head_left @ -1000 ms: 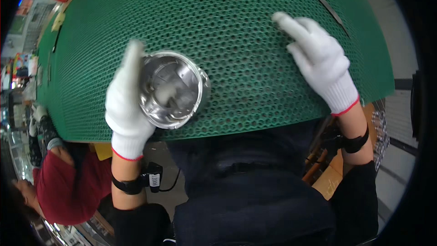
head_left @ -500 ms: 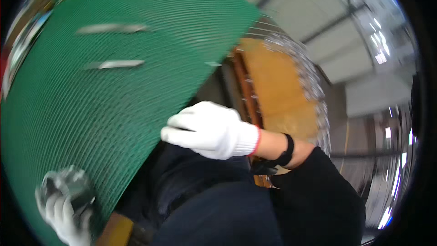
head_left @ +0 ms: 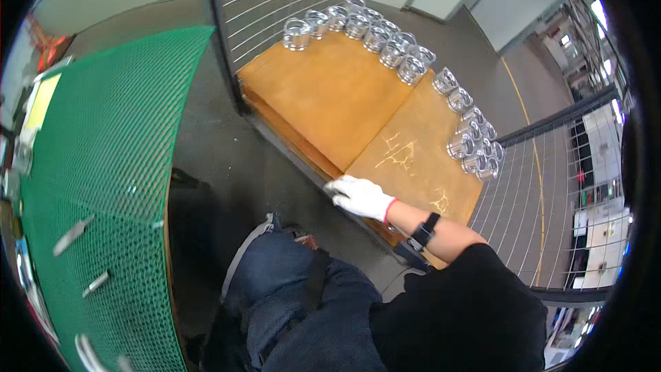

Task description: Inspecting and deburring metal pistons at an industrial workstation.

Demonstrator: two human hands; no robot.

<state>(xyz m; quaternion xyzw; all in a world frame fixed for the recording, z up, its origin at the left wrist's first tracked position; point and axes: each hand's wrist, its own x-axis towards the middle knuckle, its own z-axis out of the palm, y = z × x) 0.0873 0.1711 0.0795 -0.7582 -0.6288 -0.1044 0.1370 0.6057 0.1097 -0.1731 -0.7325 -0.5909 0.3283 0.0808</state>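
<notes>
Two grps of metal cups (head_left: 412, 69) are sitting on brown board (head_left: 330, 89); I'm turning from mat (head_left: 131, 117), so R hand (head_left: 363, 198) is now reaching its edge, curling loosely, looks empty. L hand (head_left: 88, 355) mostly cropped, can't tell.

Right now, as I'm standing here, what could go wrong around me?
The shiny metal pistons crowd together along the brown platform's outer edges, so a bump might knock them over. Your right hand is at the platform's near edge; its fingers could catch there. The bladed metal tool lying loose on the green mat could jab a careless hand.
</notes>
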